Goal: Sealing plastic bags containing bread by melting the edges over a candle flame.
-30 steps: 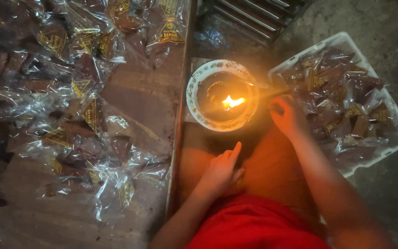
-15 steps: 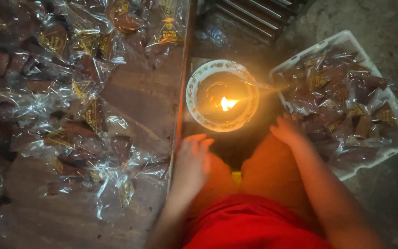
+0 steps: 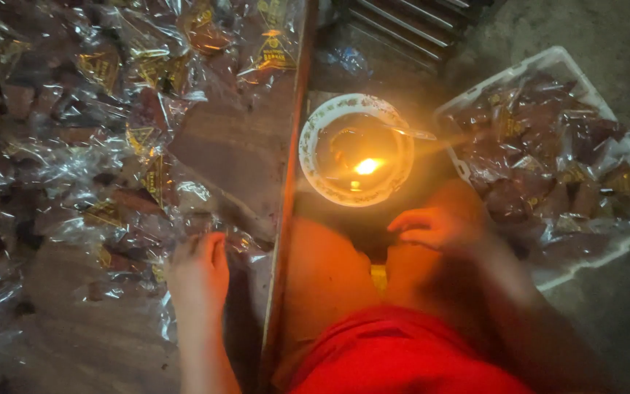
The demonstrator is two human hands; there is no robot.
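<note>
While our left hand (image 3: 198, 273) lies on the dark wooden worktop (image 3: 235, 142), its fingers rest spread on the nearest clear crinkly plastic packet of dark brown pieces (image 3: 184, 219), at the near edge of the heap; the grip has not closed on anything. Our right hand (image 3: 435, 226) hovers over our knee, just this side of the white patterned ceramic bowl holding a small burning flame (image 3: 355, 149), fingers loosely curled and empty as far as we can see. A thin metal spoon (image 3: 410, 133) leans on the bowl's far rim. To the right, a white plastic crate (image 3: 548, 62) sits on the floor, filled with more such packets.

We judge that picking one packet is the step in hand. To do it well, we should pinch a single packet by its open mouth, lift it free of its neighbours, and keep the loose film taut and flat. Near the flame, only the edge should come close, with fingers kept well back.
</note>
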